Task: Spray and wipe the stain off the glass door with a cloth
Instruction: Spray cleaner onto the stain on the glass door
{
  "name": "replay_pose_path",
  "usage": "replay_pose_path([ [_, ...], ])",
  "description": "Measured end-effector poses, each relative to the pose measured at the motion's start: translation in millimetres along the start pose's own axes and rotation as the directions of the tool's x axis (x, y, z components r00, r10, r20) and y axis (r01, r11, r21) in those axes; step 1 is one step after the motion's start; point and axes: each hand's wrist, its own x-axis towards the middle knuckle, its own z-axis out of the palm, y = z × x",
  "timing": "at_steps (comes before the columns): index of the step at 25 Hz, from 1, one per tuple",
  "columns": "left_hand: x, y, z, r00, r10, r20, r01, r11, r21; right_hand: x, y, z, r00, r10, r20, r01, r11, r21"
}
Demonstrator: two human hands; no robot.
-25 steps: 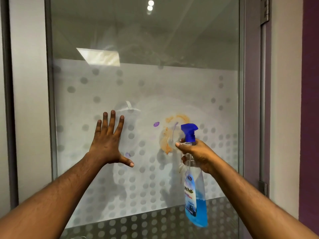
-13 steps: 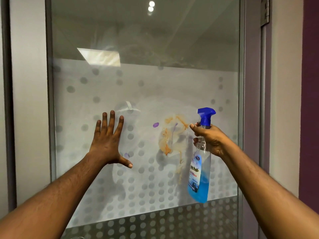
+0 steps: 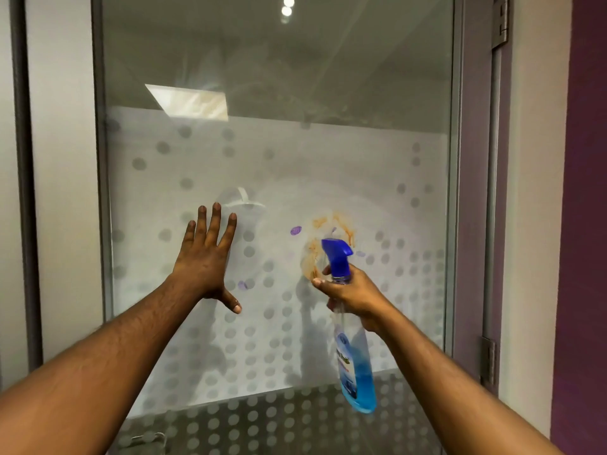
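Observation:
The glass door (image 3: pixel 328 159) fills the view, frosted with grey dots across its middle. An orange-brown stain (image 3: pixel 331 224) smears the glass right of centre, with small purple marks (image 3: pixel 296 230) beside it. My right hand (image 3: pixel 353 295) grips the neck of a spray bottle (image 3: pixel 356 372) of blue liquid; its blue nozzle (image 3: pixel 336 254) points left, right in front of the stain. My left hand (image 3: pixel 207 261) lies flat on the glass with fingers spread, left of the stain, holding nothing. No cloth is in view.
A metal door frame (image 3: pixel 458 192) with hinges (image 3: pixel 487 359) runs down the right side, then a purple wall (image 3: pixel 584 224). A grey wall strip (image 3: pixel 62 192) and a dark post (image 3: pixel 24 192) stand on the left. A door handle (image 3: pixel 147 438) shows at the bottom.
My right hand swung the spray bottle out to the right and up, then back left and down in front of the stain. My left hand stayed flat on the glass.

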Motion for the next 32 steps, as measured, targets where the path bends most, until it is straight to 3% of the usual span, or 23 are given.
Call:
replay_pose_path([
  [3,-6,-5,-6,1.0,0.018,0.016,-0.018,1.0,0.018,-3,-4,31,0.999,0.022,0.033,-0.022,1.0,-0.01],
  [7,-9,-6,-7,1.0,0.013,0.018,-0.014,0.999,0.038,-9,11,55,0.995,0.096,-0.026,-0.096,0.995,0.01],
  [15,-41,-4,19,1.0,-0.005,-0.02,0.004,0.997,-0.077,-29,13,67,0.991,0.093,-0.099,-0.082,0.991,0.11],
  [18,-63,-5,25,1.0,0.002,0.021,0.003,0.978,-0.208,-45,15,83,0.986,0.096,-0.133,-0.082,0.991,0.106],
  [21,-102,-7,33,0.986,0.003,0.164,0.072,0.889,-0.452,-69,14,107,0.989,0.061,-0.132,-0.054,0.997,0.058],
  [25,-171,-13,56,0.906,0.113,0.408,0.196,0.742,-0.641,-109,13,147,0.999,0.016,-0.042,-0.016,1.0,0.002],
  [32,-295,-35,81,0.802,0.279,0.529,0.378,0.448,-0.81,-194,19,222,0.989,0.005,0.146,-0.025,0.99,0.138],
])
